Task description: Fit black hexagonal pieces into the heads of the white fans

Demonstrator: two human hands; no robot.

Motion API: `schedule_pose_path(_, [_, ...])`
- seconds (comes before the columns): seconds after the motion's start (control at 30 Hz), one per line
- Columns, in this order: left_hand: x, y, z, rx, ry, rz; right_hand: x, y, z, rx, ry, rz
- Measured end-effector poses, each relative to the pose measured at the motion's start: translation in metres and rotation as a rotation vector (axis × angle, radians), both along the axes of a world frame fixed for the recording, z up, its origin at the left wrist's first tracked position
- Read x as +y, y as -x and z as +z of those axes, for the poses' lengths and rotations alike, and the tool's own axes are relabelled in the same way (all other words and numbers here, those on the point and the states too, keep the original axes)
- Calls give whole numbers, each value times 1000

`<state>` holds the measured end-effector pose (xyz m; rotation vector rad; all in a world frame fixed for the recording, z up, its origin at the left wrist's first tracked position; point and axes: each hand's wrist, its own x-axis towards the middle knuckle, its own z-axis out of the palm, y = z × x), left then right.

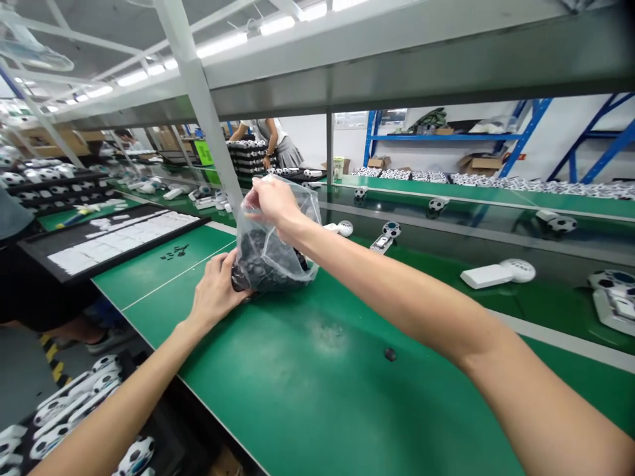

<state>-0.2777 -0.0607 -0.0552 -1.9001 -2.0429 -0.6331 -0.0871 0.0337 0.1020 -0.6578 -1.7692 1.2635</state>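
A clear plastic bag [278, 254] with many small black parts in its lower half stands on the green tabletop [307, 370]. My right hand [272, 201] is closed on the bag's upper edge, fingers bunched in the film. Against the bag's lower left side rests my left hand [218, 287], its fingers curved round the filled part; some fingertips are hidden behind it. One small black round piece [390, 355] lies alone on the table, to the right of the bag. Several tiny black pieces [174, 252] are scattered to the left.
A black tray [104, 264] of white parts sits at the left. White devices with football-patterned heads [499, 272] lie along the conveyor [421, 258] behind. A metal post [198, 92] rises beside the bag. Football-patterned pieces [74, 403] fill a tray below left. People stand nearby.
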Motion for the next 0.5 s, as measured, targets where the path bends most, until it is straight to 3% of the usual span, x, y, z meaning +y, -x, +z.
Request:
schedule_pose_path(0.1, [-4, 21, 4, 17, 47, -95, -9, -21, -6, 81, 62, 4])
schedule_pose_path(0.2, [-16, 14, 13, 55, 36, -282, -17, -59, -16, 107, 127, 21])
schedule_pose_path(0.27, [-34, -10, 25, 51, -53, -371, -20, -87, -27, 124, 147, 79])
schedule_pose_path(0.37, [-77, -62, 49, -21, -246, -485, -18, -123, -54, 142, 141, 283])
schedule_pose_path(0.5, [-140, -121, 73, -147, -148, -902, -4, -142, -94, 97, 239, 313])
